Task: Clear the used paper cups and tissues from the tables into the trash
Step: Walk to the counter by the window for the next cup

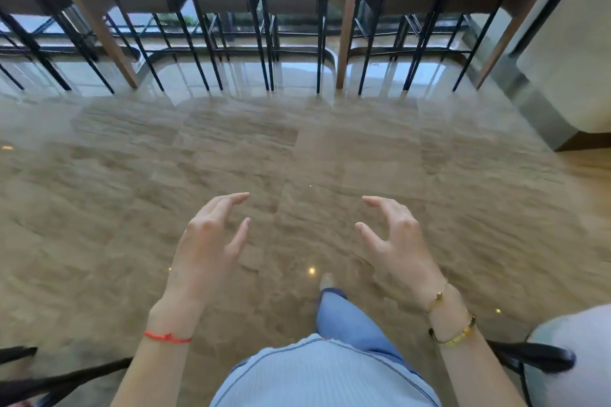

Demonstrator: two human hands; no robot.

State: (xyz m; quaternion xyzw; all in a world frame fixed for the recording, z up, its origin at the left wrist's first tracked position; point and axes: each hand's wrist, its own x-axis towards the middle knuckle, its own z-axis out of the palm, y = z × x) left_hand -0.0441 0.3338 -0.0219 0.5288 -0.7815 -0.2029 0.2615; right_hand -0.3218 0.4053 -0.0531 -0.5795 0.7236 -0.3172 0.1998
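My left hand (211,241) and my right hand (396,238) are both held out in front of me over the shiny beige floor. Their fingers are loosely spread and slightly bent, and neither hand holds anything. A red string circles my left wrist and gold bracelets circle my right wrist. No paper cup, tissue or trash bin shows anywhere in the head view. My leg in blue trousers (344,314) steps forward below the hands.
A row of chairs with thin black legs (264,43) and wooden table legs (347,16) lines the far side in front of a window. A pale wall (568,53) stands at the right. Dark chair parts (535,357) sit at both lower corners.
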